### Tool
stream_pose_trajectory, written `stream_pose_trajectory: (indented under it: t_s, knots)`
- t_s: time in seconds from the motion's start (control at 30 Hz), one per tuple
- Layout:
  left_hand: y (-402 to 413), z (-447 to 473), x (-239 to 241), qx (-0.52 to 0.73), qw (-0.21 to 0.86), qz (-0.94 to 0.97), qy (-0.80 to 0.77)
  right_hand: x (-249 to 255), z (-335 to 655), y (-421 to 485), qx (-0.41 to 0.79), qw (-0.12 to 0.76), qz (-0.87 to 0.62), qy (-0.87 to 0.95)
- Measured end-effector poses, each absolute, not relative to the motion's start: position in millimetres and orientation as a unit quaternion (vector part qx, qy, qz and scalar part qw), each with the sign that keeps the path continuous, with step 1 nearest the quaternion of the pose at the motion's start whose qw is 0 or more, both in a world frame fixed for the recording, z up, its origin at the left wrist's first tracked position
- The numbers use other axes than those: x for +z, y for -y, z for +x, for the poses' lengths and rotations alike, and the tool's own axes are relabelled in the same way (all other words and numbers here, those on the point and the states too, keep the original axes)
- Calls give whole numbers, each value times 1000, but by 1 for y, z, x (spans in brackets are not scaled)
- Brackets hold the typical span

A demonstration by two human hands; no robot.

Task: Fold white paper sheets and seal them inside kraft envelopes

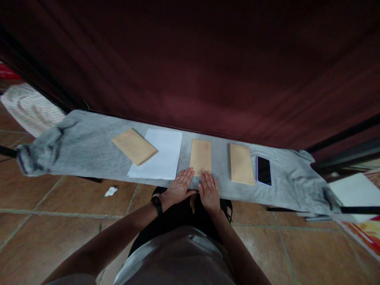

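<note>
Left hand (179, 186), right hand (209, 193) lay flat, fingers outstretched | at near edge of tan rectangular paper envelope (201, 155) | light, even pressure seemed best

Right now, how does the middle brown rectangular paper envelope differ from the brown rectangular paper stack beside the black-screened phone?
The middle brown rectangular paper envelope looks flat; the brown rectangular paper stack shows a thicker edge. Fingertips of your left hand and right hand lie at the envelope's near edge; neither hand touches the stack. Both are brown and rest on the grey cloth.
</note>
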State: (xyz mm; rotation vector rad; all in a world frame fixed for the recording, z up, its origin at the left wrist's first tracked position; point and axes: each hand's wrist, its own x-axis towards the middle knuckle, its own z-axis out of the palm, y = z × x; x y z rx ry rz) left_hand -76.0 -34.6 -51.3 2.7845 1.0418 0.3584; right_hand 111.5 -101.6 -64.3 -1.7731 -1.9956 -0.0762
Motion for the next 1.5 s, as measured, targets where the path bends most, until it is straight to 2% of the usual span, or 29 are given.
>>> stream_pose_trajectory:
  t_s: [0.17,0.43,0.6,0.8,0.97,1.1,1.17,1.27,1.33,1.4,1.5]
  knots:
    - [34,-76,-50,114,74,927,-350,-63,93,98,-18,220,-644,733]
    - [35,-69,-48,132,107,898,-406,-70,124,103,-39,222,-670,707]
    - [26,-44,-47,178,217,809,-516,-71,119,102,-48,225,-682,694]
    - [2,-20,-46,324,463,605,-561,-57,110,95,-49,211,-697,684]
    - [-7,-17,-46,359,479,547,-585,-42,103,88,-42,179,-719,670]
    - [-2,-8,-29,399,481,537,-566,-28,102,76,12,164,-753,637]
    - [1,0,-14,422,500,546,-523,-22,106,69,82,224,-766,597]
    - [5,9,4,461,525,547,-461,-18,115,59,261,436,-735,449]
    - [6,11,6,485,508,530,-475,-20,117,56,359,539,-681,343]
    - [6,8,-2,478,500,506,-516,-25,113,55,418,582,-638,281]
    - [7,0,-23,412,550,488,-539,-35,101,60,500,625,-568,189]
